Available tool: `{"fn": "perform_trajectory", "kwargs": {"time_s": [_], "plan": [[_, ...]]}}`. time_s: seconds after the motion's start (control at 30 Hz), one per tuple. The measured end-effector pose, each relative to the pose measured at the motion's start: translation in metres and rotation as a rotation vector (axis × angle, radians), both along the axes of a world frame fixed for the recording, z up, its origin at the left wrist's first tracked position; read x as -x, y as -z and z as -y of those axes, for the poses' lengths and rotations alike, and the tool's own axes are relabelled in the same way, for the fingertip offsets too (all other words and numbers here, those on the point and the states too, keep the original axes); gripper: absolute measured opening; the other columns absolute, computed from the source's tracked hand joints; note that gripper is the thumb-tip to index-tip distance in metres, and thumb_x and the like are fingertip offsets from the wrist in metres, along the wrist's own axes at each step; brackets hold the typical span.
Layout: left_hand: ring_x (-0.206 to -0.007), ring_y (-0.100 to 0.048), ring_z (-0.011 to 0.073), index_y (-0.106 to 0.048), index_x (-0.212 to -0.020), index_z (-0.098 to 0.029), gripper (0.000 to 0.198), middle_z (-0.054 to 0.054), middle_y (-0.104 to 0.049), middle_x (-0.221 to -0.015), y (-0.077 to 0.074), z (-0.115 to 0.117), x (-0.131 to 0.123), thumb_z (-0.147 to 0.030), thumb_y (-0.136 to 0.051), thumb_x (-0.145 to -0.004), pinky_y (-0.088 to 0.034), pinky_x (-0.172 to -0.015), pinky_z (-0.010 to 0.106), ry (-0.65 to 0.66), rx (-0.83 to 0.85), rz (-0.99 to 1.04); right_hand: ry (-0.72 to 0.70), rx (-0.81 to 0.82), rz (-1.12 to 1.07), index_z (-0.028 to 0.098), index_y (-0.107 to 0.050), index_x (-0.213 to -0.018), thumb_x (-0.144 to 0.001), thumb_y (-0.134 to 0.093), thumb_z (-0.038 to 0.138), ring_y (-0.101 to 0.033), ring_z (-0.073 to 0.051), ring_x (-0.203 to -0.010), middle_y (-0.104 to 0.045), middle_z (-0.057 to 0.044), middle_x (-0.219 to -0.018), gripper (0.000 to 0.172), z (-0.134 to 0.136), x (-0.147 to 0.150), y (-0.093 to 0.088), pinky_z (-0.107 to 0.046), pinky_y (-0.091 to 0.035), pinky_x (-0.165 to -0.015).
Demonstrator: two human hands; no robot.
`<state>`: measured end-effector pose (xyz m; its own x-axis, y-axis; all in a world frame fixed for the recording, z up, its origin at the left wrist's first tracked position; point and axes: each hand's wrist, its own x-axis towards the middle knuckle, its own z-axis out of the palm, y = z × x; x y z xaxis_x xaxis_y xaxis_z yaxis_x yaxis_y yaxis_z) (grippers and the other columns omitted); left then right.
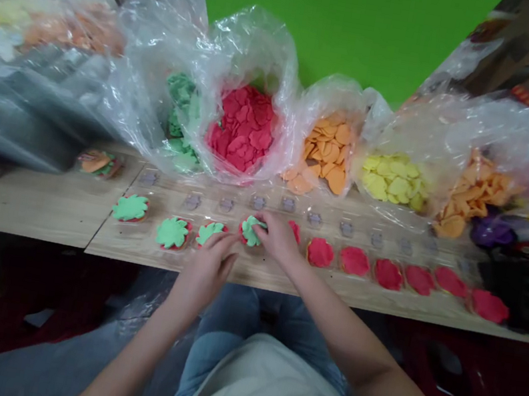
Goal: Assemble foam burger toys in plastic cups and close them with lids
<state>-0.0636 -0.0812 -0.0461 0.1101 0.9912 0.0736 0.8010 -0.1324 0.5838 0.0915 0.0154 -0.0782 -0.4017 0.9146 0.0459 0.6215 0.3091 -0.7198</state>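
My right hand [281, 238] pinches the edge of a green flower-shaped foam piece [251, 230], which lies over a red piece in a small clear box. Just left of it, my left hand [210, 266] has its thumb apart from its bent fingers and holds nothing that I can see. Its fingertips partly cover another green foam piece [209, 232] set on red. Farther left, two more boxes carry green pieces on top, one a scalloped green piece [172, 232]. To the right of my hands, a red foam piece [320, 253] tops the nearest fully visible box.
Several more red-topped boxes [388, 273] continue rightward along the wooden table [59, 211]. Behind them stand open plastic bags with red pieces [243, 128], orange pieces [329, 144] and yellow pieces [394, 179]. A filled burger-like box [96, 163] sits at left. A green panel [344, 22] rises behind.
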Motion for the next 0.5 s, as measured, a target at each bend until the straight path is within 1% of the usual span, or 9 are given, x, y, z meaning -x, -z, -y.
{"fn": "perform_trajectory", "kwargs": {"time_s": [0.07, 0.13, 0.2, 0.27, 0.37, 0.43, 0.5], "plan": [[-0.113, -0.049, 0.0195, -0.044, -0.125, -0.020, 0.039, 0.008, -0.044, -0.132, 0.002, 0.001, -0.010, -0.019, -0.038, -0.086, -0.044, -0.089, 0.033, 0.079, 0.012, -0.121, 0.012, -0.124, 0.070, 0.017, -0.056, -0.107, -0.081, -0.052, 0.023, -0.053, -0.017, -0.097, -0.058, -0.007, -0.102, 0.027, 0.004, -0.003, -0.002, -0.029, -0.041, -0.085], [-0.111, -0.051, 0.0200, -0.038, -0.129, -0.021, 0.044, 0.008, -0.038, -0.138, 0.007, 0.003, -0.017, -0.014, -0.035, -0.086, -0.048, -0.084, 0.032, 0.113, 0.025, -0.256, 0.083, -0.203, 0.129, 0.015, -0.052, -0.115, -0.084, -0.047, 0.021, -0.051, -0.018, -0.100, -0.055, -0.009, -0.107, 0.032, 0.011, -0.010, -0.006, -0.030, -0.041, -0.087], [-0.106, -0.055, 0.0201, -0.033, -0.133, -0.020, 0.049, 0.008, -0.035, -0.140, 0.011, 0.005, -0.021, -0.010, -0.033, -0.085, -0.050, -0.077, 0.030, 0.124, 0.028, -0.377, 0.127, -0.250, 0.219, 0.015, -0.051, -0.118, -0.085, -0.041, 0.016, -0.048, -0.020, -0.104, -0.054, -0.010, -0.112, 0.034, 0.021, -0.017, -0.008, -0.032, -0.039, -0.091], [-0.101, -0.058, 0.0207, -0.029, -0.135, -0.018, 0.053, 0.010, -0.029, -0.143, 0.012, 0.005, -0.022, -0.007, -0.032, -0.083, -0.052, -0.069, 0.029, 0.123, 0.026, -0.472, 0.096, -0.279, 0.331, 0.016, -0.051, -0.119, -0.084, -0.039, 0.012, -0.041, -0.023, -0.114, -0.052, -0.010, -0.118, 0.038, 0.032, -0.022, -0.007, -0.037, -0.034, -0.096], [-0.089, -0.063, 0.0205, -0.022, -0.138, -0.015, 0.059, 0.014, -0.019, -0.146, 0.009, -0.002, -0.022, -0.005, -0.031, -0.081, -0.052, -0.059, 0.028, 0.115, 0.042, -0.574, 0.025, -0.299, 0.476, 0.018, -0.045, -0.127, -0.084, -0.038, 0.011, -0.024, -0.029, -0.128, -0.041, -0.010, -0.134, 0.044, 0.046, -0.021, 0.001, -0.047, -0.026, -0.101], [-0.078, -0.065, 0.0189, -0.023, -0.138, -0.015, 0.062, 0.016, -0.020, -0.145, 0.005, -0.009, -0.023, -0.002, -0.029, -0.078, -0.052, -0.056, 0.028, 0.132, 0.071, -0.622, 0.020, -0.290, 0.534, 0.019, -0.042, -0.130, -0.084, -0.036, 0.010, -0.016, -0.031, -0.131, -0.035, -0.011, -0.138, 0.047, 0.051, -0.016, 0.006, -0.051, -0.023, -0.101], [-0.070, -0.065, 0.0186, -0.026, -0.137, -0.013, 0.062, 0.018, -0.022, -0.144, 0.001, -0.016, -0.023, 0.000, -0.028, -0.077, -0.051, -0.053, 0.030, 0.158, 0.085, -0.659, 0.032, -0.271, 0.562, 0.018, -0.041, -0.131, -0.084, -0.036, 0.010, -0.013, -0.032, -0.132, -0.033, -0.012, -0.140, 0.048, 0.052, -0.011, 0.008, -0.053, -0.021, -0.101]]}}
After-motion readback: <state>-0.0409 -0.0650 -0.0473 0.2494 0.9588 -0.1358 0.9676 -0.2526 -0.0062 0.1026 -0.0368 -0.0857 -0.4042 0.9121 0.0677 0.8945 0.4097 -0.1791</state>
